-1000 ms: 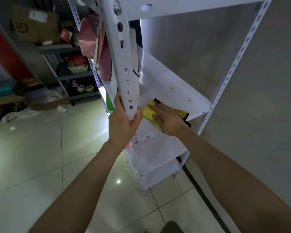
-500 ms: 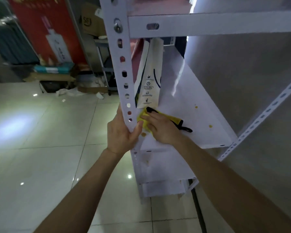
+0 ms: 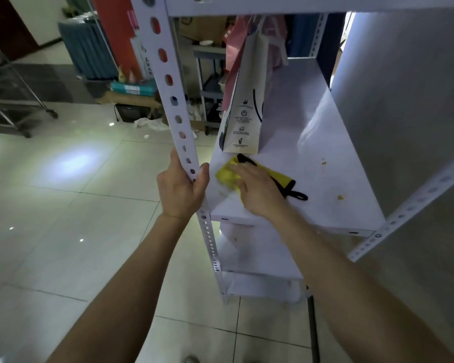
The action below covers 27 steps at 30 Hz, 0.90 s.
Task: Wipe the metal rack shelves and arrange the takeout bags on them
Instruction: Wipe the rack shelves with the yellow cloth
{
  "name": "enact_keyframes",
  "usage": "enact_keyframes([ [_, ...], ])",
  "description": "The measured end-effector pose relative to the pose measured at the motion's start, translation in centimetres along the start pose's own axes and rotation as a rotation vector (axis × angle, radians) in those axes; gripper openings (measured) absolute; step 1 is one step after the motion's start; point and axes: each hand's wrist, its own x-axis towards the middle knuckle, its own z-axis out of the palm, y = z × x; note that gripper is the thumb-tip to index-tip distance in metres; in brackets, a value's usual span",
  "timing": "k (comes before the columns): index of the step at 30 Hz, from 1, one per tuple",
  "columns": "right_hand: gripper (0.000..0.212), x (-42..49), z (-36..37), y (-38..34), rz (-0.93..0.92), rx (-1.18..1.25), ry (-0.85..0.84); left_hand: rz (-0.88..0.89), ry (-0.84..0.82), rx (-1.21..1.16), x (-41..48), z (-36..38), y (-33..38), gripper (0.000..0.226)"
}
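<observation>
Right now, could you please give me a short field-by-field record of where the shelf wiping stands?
left hand: gripping the perforated upright post of the rack
right hand: pressed flat on the yellow cloth
yellow cloth: on the shelf, near its front left corner, black loop trailing right
paper bag: upright on the same shelf, just behind the cloth
yellowish spots: on the right side of the shelf, not yet wiped
lower shelf: stained
</observation>
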Motion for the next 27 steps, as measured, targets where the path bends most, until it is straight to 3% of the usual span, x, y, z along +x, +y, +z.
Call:
enact_keyframes([
  [3,0.059,-0.3,2.4,-4.0,-0.141,-0.048,-0.043,0.011,0.020,0.034,-0.3,0.0,0.4,0.055],
  [7,0.048,-2.6,0.8,-2.4,-0.190,0.007,0.009,0.048,0.019,0.041,-0.2,-0.3,0.3,0.053],
  [9,0.046,-3.5,-1.0,0.8,-0.106,-0.038,0.047,0.053,0.017,0.037,-0.1,-0.2,0.0,0.055],
  [11,0.044,-4.8,-2.9,4.4,0.092,-0.049,0.156,0.040,0.008,0.023,-0.2,0.0,-0.2,0.058],
  [14,0.045,-5.0,-3.0,4.0,0.301,-0.033,0.283,0.018,0.009,0.017,-0.2,0.3,-0.4,0.060],
  [19,0.049,-3.4,2.9,-5.3,-0.061,-0.050,0.128,0.023,0.021,0.042,-0.3,0.1,-0.4,0.060],
  [22,0.053,-4.0,2.4,-4.8,-0.137,-0.003,0.133,0.031,-0.012,0.039,-0.3,-0.1,-0.2,0.058],
  [24,0.050,-4.7,0.4,-1.5,-0.076,0.013,0.139,0.019,-0.036,0.035,-0.3,-0.2,-0.3,0.058],
  [27,0.044,-6.5,-4.3,5.6,0.193,-0.068,0.241,0.002,-0.068,0.040,-0.4,-0.1,-0.7,0.058],
])
